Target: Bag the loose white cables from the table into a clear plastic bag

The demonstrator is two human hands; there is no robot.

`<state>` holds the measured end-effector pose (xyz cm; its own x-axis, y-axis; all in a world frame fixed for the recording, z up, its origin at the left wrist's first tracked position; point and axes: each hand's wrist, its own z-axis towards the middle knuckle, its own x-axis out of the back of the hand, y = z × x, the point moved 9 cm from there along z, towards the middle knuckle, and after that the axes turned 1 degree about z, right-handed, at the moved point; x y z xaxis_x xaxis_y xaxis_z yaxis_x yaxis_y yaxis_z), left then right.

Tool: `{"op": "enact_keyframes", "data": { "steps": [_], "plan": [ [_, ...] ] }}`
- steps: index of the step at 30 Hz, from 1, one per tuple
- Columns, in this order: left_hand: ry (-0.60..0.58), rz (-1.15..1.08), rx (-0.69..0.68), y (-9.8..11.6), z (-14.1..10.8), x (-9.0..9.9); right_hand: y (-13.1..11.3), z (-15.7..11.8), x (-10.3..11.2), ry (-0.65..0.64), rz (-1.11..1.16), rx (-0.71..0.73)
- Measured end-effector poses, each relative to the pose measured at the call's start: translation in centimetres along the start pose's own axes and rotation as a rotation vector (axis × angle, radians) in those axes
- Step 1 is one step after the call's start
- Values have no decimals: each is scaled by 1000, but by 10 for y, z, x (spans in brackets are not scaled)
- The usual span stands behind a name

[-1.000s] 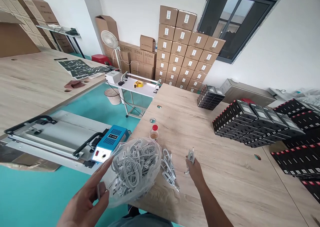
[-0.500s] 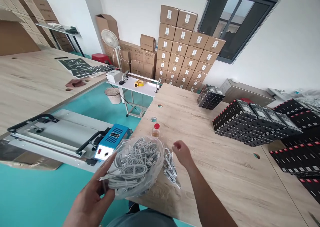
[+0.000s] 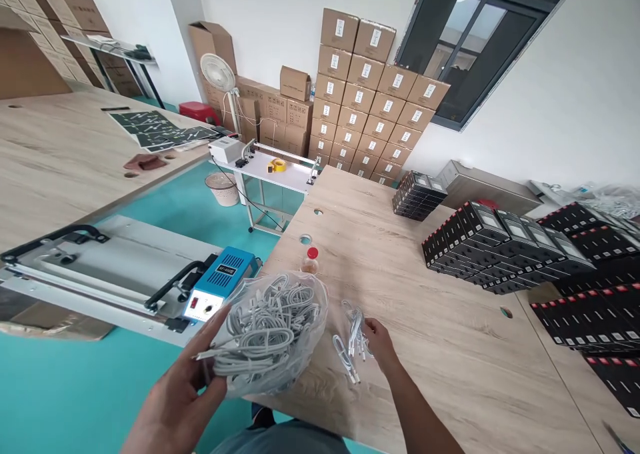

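Note:
My left hand point(image 3: 183, 391) grips the neck side of a clear plastic bag point(image 3: 300, 351) stuffed with coiled grey-white cables point(image 3: 265, 331), and some cable ends stick out by my fingers. My right hand point(image 3: 381, 344) is down at the wooden table point(image 3: 450, 287), its fingers against a small heap of loose white cables point(image 3: 347, 351) beside the bag. Whether those fingers are closed on the cables is hard to see.
Left of the table stands a heat sealer with a blue control box point(image 3: 220, 291) and a long metal bar. A glass jar with a red lid point(image 3: 311, 261) stands near the bag. Rows of black boxes point(image 3: 505, 247) fill the table's right side. Stacked cartons point(image 3: 365, 94) line the back wall.
My right hand has dropped from above the table to the loose cables, moving away from the bag. The bag in my left hand has barely moved.

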<state>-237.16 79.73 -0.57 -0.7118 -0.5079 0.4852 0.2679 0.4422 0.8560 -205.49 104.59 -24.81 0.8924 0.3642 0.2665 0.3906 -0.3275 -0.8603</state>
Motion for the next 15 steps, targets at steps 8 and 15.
{"op": "enact_keyframes", "data": {
  "steps": [8,15],
  "plan": [
    [-9,31,-22,2,5,1,-4,3,32,16,192,-51],
    [-3,34,-30,3,5,1,-25,6,70,9,294,-74]
  ]
}}
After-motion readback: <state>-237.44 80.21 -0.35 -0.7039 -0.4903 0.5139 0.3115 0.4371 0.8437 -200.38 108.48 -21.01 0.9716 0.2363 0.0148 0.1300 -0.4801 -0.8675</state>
